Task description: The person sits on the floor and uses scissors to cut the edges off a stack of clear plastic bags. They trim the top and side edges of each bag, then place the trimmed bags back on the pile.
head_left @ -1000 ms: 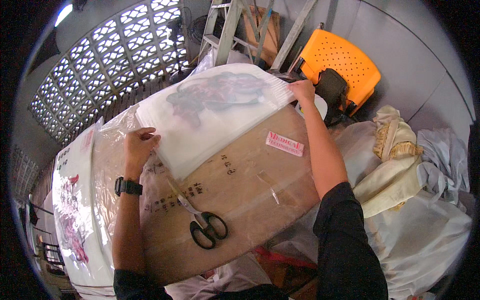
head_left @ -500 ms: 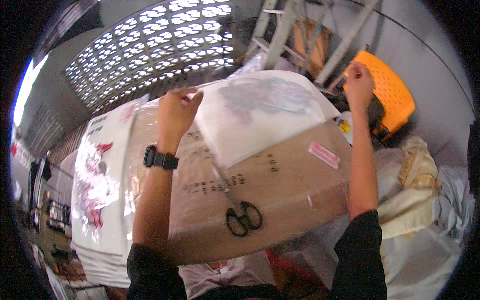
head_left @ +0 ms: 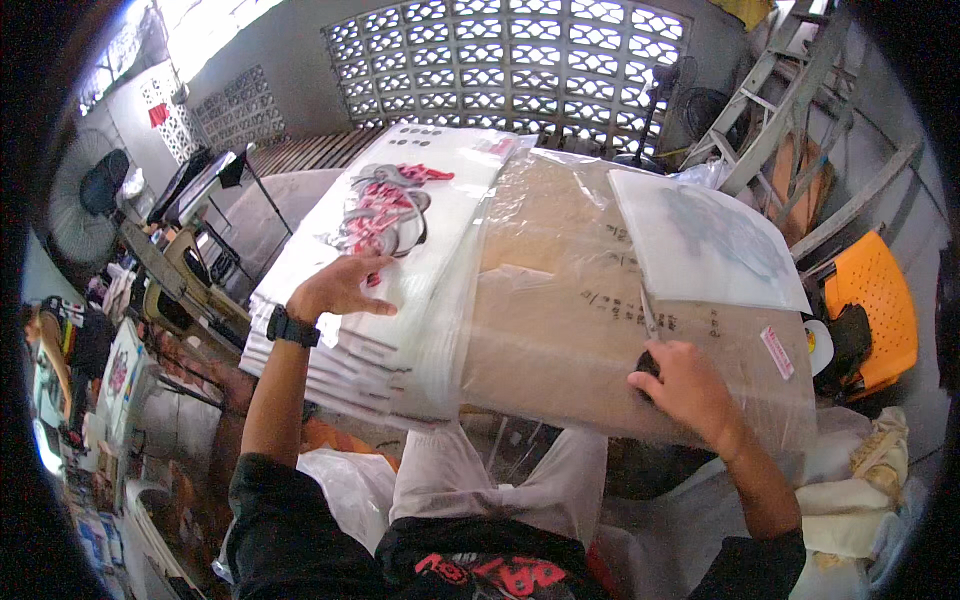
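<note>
My left hand (head_left: pixel 340 287), with a black watch on its wrist, hovers over or rests on the stack of white printed sheets (head_left: pixel 440 270); whether it touches cannot be told. Its fingers are spread with nothing in them. Red and grey figures are printed on the top sheet. To the right, my right hand (head_left: pixel 692 388) is closed around the black handles of a pair of scissors (head_left: pixel 649 318), whose blades point away over the brown board (head_left: pixel 545 340). Beyond the blades lies a single translucent sheet (head_left: pixel 700 235) with a faint bluish-grey print, flat on the board.
A small pink-and-white strip (head_left: pixel 776 352) lies on the board's right. An orange plastic chair (head_left: pixel 872 310) and a stepladder (head_left: pixel 765 100) stand beyond. Pale cloth (head_left: pixel 850 500) is heaped at the lower right. A standing fan (head_left: pixel 90 195) is at the far left.
My view has turned left. My left hand has moved from the translucent sheet to the printed stack. My right hand has come down from the upper right and taken hold of the scissors.
</note>
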`<state>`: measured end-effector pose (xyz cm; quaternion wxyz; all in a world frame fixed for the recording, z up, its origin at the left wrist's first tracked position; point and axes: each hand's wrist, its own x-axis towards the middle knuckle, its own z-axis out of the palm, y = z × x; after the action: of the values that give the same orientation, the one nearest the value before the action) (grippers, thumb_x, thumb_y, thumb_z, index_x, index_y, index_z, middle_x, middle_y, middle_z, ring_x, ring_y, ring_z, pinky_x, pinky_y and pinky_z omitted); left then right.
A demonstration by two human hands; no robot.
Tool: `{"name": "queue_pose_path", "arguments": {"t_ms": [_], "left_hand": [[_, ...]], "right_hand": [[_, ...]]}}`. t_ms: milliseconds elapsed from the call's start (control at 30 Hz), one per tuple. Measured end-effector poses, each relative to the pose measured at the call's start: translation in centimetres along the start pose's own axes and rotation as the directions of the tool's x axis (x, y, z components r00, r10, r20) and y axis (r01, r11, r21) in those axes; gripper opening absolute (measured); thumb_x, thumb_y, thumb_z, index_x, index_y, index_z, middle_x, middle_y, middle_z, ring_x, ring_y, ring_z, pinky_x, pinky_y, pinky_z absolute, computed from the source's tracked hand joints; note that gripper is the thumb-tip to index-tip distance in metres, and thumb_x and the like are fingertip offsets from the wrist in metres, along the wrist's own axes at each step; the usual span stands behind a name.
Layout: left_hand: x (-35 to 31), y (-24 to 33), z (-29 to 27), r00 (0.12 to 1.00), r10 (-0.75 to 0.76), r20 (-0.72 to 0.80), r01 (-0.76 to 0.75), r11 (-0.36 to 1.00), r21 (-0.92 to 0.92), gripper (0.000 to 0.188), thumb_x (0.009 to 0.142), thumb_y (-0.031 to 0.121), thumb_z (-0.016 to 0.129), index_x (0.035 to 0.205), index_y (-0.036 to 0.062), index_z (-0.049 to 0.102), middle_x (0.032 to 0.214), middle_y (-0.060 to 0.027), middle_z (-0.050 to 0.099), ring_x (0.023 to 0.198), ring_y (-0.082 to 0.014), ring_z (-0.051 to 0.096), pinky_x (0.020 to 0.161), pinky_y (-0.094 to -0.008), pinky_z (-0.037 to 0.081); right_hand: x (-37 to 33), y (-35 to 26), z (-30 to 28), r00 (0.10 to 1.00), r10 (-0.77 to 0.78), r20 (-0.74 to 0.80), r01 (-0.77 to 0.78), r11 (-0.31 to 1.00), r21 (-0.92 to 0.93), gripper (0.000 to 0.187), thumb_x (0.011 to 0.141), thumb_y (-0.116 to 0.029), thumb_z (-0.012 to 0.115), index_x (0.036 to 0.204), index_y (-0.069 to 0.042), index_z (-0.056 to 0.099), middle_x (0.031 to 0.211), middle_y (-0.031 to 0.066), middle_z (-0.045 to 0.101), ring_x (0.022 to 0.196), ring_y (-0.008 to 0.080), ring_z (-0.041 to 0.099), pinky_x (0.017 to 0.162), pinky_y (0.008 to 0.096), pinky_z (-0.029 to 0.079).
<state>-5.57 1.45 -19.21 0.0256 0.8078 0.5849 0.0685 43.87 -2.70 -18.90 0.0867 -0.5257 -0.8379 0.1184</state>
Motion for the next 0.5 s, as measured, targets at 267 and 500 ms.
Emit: {"name": "queue_pose_path", "arguments": {"t_ms": [267,500], "left_hand": [[-3.6,-1.5,2.4,0.988,-0.041,-0.146,-0.015,0.932,-0.361,0.062,0.086,0.035,0.069,0.130,-0.0045,0.052,0.142,-0.0247,0.043,0.137,-0.0342,0.036,0.112,-0.0404,0.030],[-3.7,2.7,1.6,0.964,0.111,-0.240,-0.183,0.935,-0.303,0.060,0.083,0.040,0.071,0.125,0.0002,0.059,0.136,-0.0239,0.051,0.131,-0.0345,0.045,0.108,-0.0408,0.036]], "right_hand": [[1.0,-0.1,-2.3,0.984,0.126,0.123,-0.118,0.991,-0.071,0.048,0.081,-0.029,0.070,0.117,-0.001,0.054,0.109,0.0255,0.062,0.105,0.0409,0.058,0.089,0.0472,0.046],[-0.4,1.9,-1.1,0.990,0.140,0.017,-0.140,0.990,-0.020,0.049,0.074,-0.019,0.074,0.116,-0.001,0.056,0.078,0.0151,0.065,0.071,0.0270,0.064,0.062,0.0384,0.050]]}}
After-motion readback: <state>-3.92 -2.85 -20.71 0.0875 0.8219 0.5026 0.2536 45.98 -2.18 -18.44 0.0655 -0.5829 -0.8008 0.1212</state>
